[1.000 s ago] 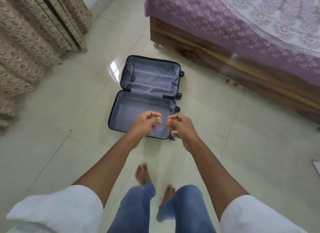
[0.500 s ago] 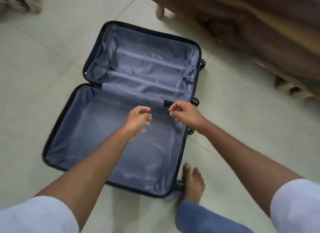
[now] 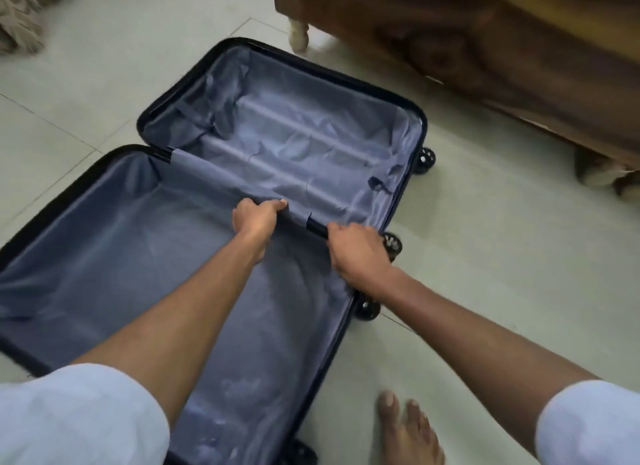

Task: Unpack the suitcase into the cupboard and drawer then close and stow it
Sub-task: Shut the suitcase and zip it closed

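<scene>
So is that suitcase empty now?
Empty: the suitcase lies open flat, both halves showing only bare grey lining.

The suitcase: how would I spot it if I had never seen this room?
Find the wooden bed frame at the top right. On the pale tiled floor beside it lies the suitcase, spread open in two halves. Only it has grey lining, a dark rim and small black wheels.

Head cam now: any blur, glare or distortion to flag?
Head view: motion-smeared at the edges, the brown wooden bed frame softest; the open navy suitcase with grey lining stays readable; wide-angle bowing stretches the forearms; soft even light, faint sheen low on the lining, no hard glare.
</scene>
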